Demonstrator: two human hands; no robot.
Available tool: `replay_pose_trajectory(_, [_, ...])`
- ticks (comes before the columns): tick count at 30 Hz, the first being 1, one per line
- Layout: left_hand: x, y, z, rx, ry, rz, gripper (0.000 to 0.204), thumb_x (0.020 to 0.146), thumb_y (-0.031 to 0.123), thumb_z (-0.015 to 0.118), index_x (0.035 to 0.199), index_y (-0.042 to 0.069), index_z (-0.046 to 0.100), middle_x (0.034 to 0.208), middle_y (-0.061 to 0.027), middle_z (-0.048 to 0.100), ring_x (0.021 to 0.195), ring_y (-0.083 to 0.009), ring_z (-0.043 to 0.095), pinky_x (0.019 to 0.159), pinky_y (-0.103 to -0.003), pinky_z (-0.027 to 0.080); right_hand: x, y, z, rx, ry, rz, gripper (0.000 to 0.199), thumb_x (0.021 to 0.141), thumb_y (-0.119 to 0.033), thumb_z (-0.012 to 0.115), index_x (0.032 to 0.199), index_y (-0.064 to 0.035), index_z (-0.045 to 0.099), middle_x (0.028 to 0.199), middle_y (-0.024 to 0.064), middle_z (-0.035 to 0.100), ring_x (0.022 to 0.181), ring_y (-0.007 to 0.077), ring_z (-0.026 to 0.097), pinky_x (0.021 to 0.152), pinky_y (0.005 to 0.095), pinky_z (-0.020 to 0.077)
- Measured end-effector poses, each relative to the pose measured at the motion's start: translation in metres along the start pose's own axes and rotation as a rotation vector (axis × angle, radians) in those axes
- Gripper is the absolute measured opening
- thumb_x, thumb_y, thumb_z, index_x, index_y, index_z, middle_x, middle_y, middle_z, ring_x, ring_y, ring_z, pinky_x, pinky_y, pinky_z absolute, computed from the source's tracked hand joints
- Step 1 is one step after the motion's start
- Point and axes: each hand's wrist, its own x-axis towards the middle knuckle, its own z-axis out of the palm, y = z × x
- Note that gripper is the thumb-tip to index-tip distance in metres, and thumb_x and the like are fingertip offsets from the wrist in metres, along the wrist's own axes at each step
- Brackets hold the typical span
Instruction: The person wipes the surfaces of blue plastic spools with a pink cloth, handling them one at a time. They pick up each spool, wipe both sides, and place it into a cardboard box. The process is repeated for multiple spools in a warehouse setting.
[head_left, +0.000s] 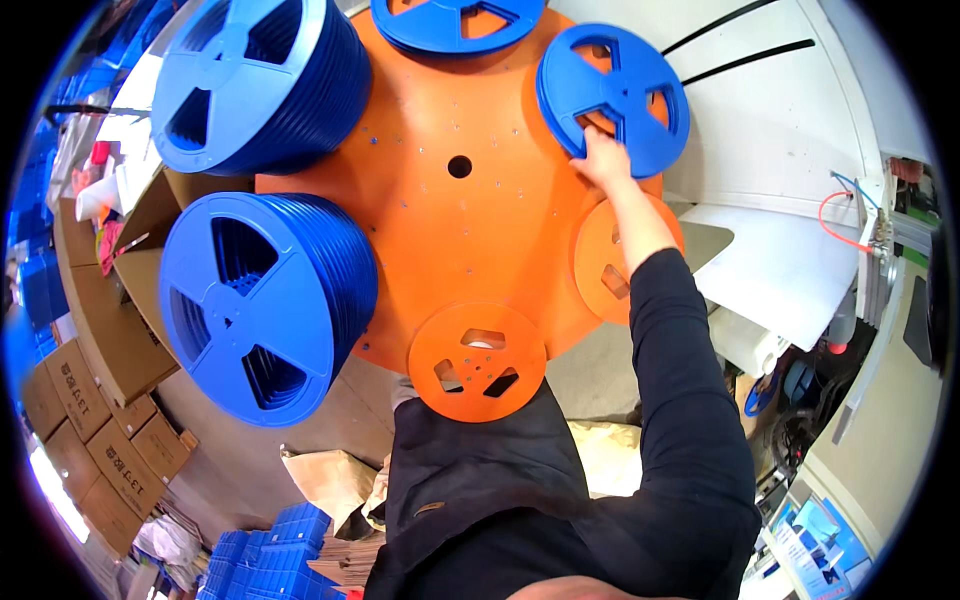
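A big round orange turntable (450, 215) fills the middle, with a small hole at its centre. My right hand (603, 158) reaches up in a black sleeve and grips the lower edge of a flat blue reel (612, 95) at the table's upper right. Two tall stacks of blue reels stand at the left: one at the upper left (255, 80), one at the lower left (265, 300). Another blue reel (455, 20) lies at the top edge. Two bare orange discs sit at the bottom (477, 360) and at the right (600, 260) under my forearm. My left hand is out of sight.
Brown cardboard boxes (100, 420) are stacked at the left. Blue plastic crates (265, 560) and crumpled brown paper (330, 485) lie on the floor below. A white machine surface (770, 150) with black cables and red and blue wires (840, 210) stands at the right.
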Motion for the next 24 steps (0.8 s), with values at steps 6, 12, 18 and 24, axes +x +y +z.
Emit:
replay_pose_trajectory(6, [0.015,-0.028,-0.012,-0.002,0.184,0.262,0.023,0.084,0.02,0.065,0.1,0.004,0.063,0.085,-0.0116,0.068,0.083,-0.0225,0.066,0.077,-0.032,0.052,-0.109,-0.032,-0.091,0.596,0.433,0.114,0.031,0.084,-0.03,0.061,0.105,-0.0074,0.056,0.088,0.0143,0.065,0.08,0.0295,0.065,0.074,0.0388,0.0512])
replay_pose_trajectory(12, [0.054,0.142,-0.06,-0.661,-0.101,0.443,0.023,0.089,0.006,0.05,0.109,0.007,0.061,0.095,-0.0077,0.062,0.077,-0.0175,0.062,0.071,-0.033,0.054,-0.311,-0.039,-0.15,2.062,0.461,0.2,0.041,0.097,-0.046,0.046,0.101,-0.0055,0.053,0.07,0.0018,0.05,0.059,0.0144,0.05,0.055,0.0284,0.0443])
replay_pose_trajectory(18, [0.093,0.173,-0.105,-0.139,0.068,0.802,0.037,0.081,0.002,0.057,0.119,0.003,0.058,0.113,-0.008,0.062,0.105,-0.0167,0.057,0.096,-0.027,0.042,-0.483,-0.116,-0.136,2.431,0.361,0.167,0.041,0.096,-0.047,0.046,0.103,-0.0061,0.052,0.068,-0.0019,0.042,0.054,0.008,0.039,0.051,0.0234,0.0352])
replay_pose_trajectory(24, [0.124,0.137,-0.165,-0.384,-0.129,0.932,0.04,0.083,-0.001,0.058,0.123,0.002,0.055,0.119,-0.0056,0.058,0.108,-0.0157,0.054,0.098,-0.026,0.04,-0.597,-0.184,-0.15,2.404,0.464,0.129,0.044,0.098,-0.049,0.042,0.101,-0.0058,0.052,0.067,-0.0007,0.046,0.055,0.0094,0.041,0.051,0.0246,0.0352])
